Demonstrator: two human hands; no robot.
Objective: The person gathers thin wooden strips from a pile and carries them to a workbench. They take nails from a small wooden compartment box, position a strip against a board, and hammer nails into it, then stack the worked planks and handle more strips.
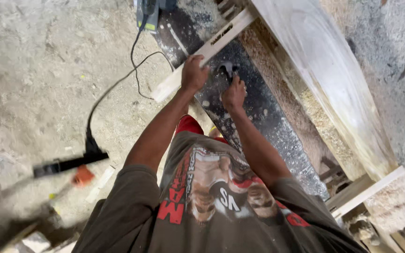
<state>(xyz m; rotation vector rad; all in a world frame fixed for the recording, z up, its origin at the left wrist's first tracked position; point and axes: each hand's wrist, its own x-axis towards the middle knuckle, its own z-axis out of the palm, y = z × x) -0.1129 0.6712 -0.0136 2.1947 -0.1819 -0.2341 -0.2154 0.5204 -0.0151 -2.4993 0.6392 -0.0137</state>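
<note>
My left hand (194, 72) grips a pale wooden slat (207, 50) that lies across a dark, dusty board (258, 107). My right hand (234, 93) is closed around the handle of a claw hammer, whose dark metal head (228, 69) sits just beyond my knuckles, close to the slat. Both arms reach forward over my printed brown shirt.
A wide pale plank (333, 79) runs diagonally at right over a sawdust-covered wooden frame (301, 112). A black cable (118, 89) trails over the dusty concrete floor from a power tool (148, 14) at the top. A black bar-shaped object (69, 164) lies at left.
</note>
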